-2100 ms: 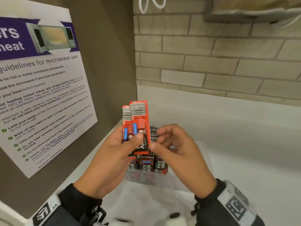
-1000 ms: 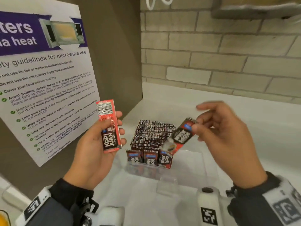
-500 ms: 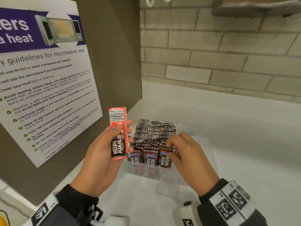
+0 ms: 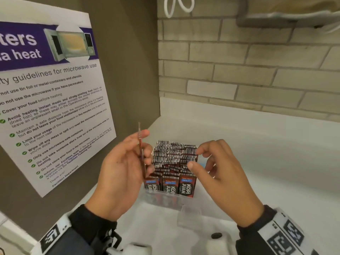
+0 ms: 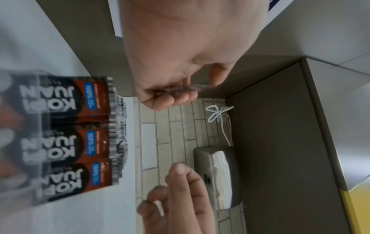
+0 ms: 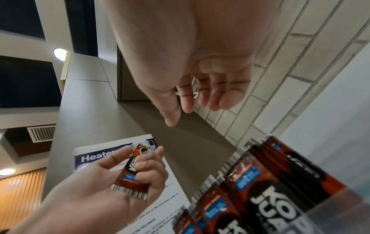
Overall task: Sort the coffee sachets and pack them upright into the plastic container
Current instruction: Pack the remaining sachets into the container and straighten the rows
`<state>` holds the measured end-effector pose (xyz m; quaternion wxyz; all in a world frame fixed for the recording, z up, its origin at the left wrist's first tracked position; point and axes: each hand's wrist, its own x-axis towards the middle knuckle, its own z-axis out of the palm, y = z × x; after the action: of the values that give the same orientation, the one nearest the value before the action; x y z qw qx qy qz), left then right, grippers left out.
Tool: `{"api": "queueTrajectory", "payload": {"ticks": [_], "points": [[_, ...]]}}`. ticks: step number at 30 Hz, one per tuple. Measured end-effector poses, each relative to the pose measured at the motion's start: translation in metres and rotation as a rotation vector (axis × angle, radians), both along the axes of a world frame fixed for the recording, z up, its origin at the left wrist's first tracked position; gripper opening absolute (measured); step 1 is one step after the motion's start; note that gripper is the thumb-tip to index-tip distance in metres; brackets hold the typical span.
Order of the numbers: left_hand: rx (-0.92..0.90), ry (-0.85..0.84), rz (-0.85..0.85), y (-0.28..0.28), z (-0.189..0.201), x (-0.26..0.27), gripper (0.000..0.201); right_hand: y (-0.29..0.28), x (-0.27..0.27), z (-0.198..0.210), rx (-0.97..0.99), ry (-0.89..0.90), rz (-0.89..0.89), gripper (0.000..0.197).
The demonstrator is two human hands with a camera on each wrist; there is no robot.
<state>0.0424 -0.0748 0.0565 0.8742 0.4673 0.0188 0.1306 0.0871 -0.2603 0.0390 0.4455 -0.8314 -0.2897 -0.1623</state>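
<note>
On the white tabltop (image 4: 257,162) — clear container (image 4: 185,208) packed with upright sachets (image 4: 174,162). In left hand (image 4: 121,168), one sachet (image 6: 132,171) pinched edge-on. Beside the pack, right hand (image 4: 219,172) loosely curled — holding nothing.

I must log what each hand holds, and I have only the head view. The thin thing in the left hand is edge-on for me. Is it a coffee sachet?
Observer: Yes. The right wrist view shows its printed face: a red-brown sachet with a blue label. The left hand pinches it between thumb and fingers.
Operator: Thank you. Does the right hand hide something in its palm?
Observer: No. The right wrist view looks along the right hand. The palm is bare, and its fingers are loosely curled and hold nothing.
</note>
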Motion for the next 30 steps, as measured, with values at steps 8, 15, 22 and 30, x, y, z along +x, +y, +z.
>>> {"api": "queueTrajectory", "payload": {"ticks": [8, 15, 22, 30], "points": [[-0.105, -0.080, -0.069, -0.022, 0.016, 0.006, 0.029, 0.033, -0.014, 0.005, 0.224, 0.544, 0.380, 0.025], [0.112, -0.129, 0.103, -0.015, 0.004, 0.005, 0.018, 0.024, -0.003, 0.016, 0.565, 0.729, 0.289, 0.010], [0.455, -0.119, 0.105, -0.019, -0.014, -0.003, 0.026, 0.000, 0.007, 0.042, 0.685, 0.379, 0.214, 0.022], [0.382, -0.101, 0.287, 0.020, -0.030, -0.005, 0.044, -0.019, -0.003, 0.012, 0.168, 0.083, -0.010, 0.021]]}}
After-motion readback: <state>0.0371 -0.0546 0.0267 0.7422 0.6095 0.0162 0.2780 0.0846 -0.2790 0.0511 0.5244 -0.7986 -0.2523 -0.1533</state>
